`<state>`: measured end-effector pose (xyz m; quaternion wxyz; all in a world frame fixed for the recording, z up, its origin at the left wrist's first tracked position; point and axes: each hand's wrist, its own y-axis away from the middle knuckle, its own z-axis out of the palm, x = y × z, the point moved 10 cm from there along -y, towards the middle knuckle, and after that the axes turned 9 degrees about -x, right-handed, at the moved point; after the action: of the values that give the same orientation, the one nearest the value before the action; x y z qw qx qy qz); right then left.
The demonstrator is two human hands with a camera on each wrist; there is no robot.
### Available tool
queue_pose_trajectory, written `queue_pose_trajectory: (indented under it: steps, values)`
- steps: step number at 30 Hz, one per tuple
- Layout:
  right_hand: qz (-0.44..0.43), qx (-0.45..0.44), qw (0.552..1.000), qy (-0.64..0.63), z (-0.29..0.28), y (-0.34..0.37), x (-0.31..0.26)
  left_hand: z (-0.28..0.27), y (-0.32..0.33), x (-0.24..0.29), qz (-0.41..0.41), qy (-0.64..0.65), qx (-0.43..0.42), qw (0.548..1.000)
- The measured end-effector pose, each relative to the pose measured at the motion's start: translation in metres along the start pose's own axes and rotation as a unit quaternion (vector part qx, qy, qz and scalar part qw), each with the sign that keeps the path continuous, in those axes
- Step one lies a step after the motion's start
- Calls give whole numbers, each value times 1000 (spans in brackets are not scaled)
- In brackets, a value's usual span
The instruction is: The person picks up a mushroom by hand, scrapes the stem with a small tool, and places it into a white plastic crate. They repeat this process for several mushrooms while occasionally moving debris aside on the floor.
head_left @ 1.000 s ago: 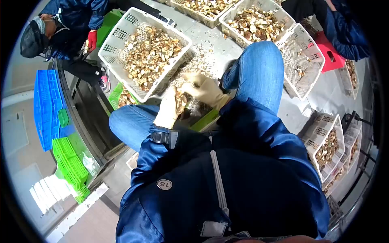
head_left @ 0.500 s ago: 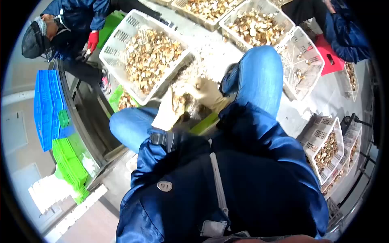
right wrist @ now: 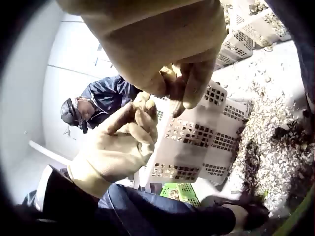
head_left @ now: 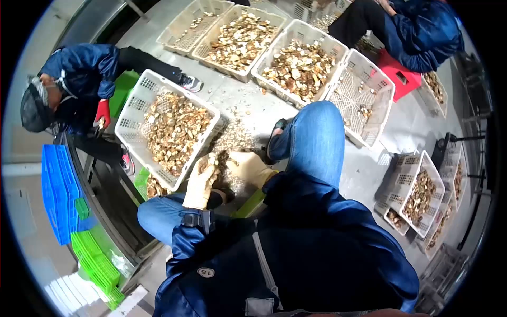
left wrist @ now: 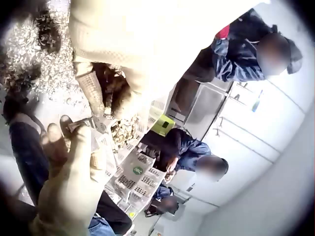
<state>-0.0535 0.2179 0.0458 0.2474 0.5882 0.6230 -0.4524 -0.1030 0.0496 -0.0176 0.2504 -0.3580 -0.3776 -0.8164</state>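
Both hands wear pale gloves and work close together over the floor between the knees. My left hand (head_left: 199, 185) pinches a small pale mushroom piece (right wrist: 142, 102) between thumb and fingertips, at the near edge of a big white crate. Beside it, a little to the right, my right hand (head_left: 248, 167) has its fingers curled round a small, thin, dark blade-like tool (left wrist: 81, 123), mostly hidden by the glove. The white crate (head_left: 122, 126) beyond the left hand is full of brown-and-white cut mushrooms (head_left: 177, 132).
Pale trimmings (head_left: 232, 138) litter the floor past the hands. More white crates (head_left: 259, 71) with mushrooms stand ahead, and a sparsely filled crate (head_left: 388, 95) is beyond my right knee. Stacked crates (head_left: 441, 211) stand far right. One person (head_left: 79, 68) sits at left, another (head_left: 422, 37) at upper right.
The head view has tilted up, so more crates show ahead. My hands have drawn slightly apart, and a small pale piece now shows at the left fingertips, where a larger brownish lump was before.
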Motion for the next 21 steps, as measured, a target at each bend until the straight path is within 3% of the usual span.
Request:
queue_pose_trajectory:
  steps: [4, 5, 6, 7, 8, 9, 10, 14, 16, 18, 19, 20, 21]
  values:
    - [87, -79, 992, -40, 6, 1, 8, 32, -43, 27, 26, 29, -20, 999]
    - [97, -96, 990, -41, 5, -2, 9, 52, -59, 62, 107, -291, -64, 949]
    - [124, -151, 980, -32, 12, -1, 11, 84, -72, 83, 177, -576, -100, 792]
    - [106, -148, 983, -25, 16, 0, 9, 94, -95, 102, 202, -476, -115, 848]
    - [89, -147, 985, -19, 22, 0, 6, 107, -119, 122, 192, -294, -135, 926]
    - [96, -169, 981, -16, 25, -2, 3, 120, -142, 142, 188, -99, -145, 966]
    - [92, -165, 982, -19, 22, -4, 0, 140, -156, 153, 138, 178, -150, 963]
    - [96, -197, 974, -47, 32, -2, 1, 177, -156, 182, 180, -89, -139, 970]
    - [120, -235, 964, -37, 45, 3, 13, 167, -152, 137, 114, -78, -189, 972]
    - [152, -279, 948, 0, 47, 3, 12, 152, -99, 112, 61, -158, -191, 967]
    - [145, -269, 952, -20, 41, -2, 3, 116, -90, 94, 13, -304, -124, 945]
    - [138, -270, 953, -22, 41, -3, -1, 80, -85, 62, -29, -191, -158, 968]
    - [133, -269, 954, -24, 41, -3, -2, 67, -63, 71, -27, -151, -183, 971]
